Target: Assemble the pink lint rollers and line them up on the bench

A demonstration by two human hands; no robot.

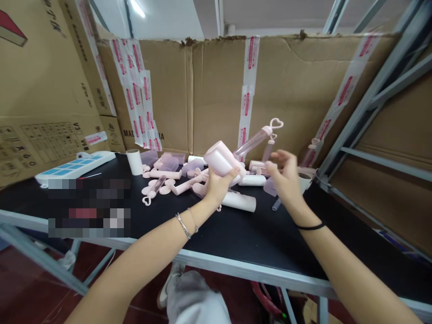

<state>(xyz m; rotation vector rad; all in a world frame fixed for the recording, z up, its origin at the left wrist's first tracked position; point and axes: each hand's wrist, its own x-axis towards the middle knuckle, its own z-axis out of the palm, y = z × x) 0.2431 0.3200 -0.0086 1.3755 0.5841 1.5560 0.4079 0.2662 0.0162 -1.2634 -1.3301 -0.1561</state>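
Observation:
In the middle of the view, my left hand [219,183] is closed around a pale pink cylinder [221,158], which is tilted. A clear tube with a pink heart-shaped handle [253,141] slants up to the right from behind it; its lower end is hidden, and I cannot tell whether the same hand holds it. My right hand [286,180] is raised to the right with thumb and fingers apart. Close by its fingertips is a smaller heart-topped tube [269,148], apparently beyond the hand. Below the hands lies a white cylinder [239,201] on the black tabletop [209,229].
Pink tubes, discs and translucent lilac pieces [173,162] lie heaped behind my hands. A white cup [135,162] and a blue-and-white power strip [76,168] stand left. Another cup [304,182] is partly behind my right hand. Cardboard [216,90] walls the back; metal frame [367,108] rises right.

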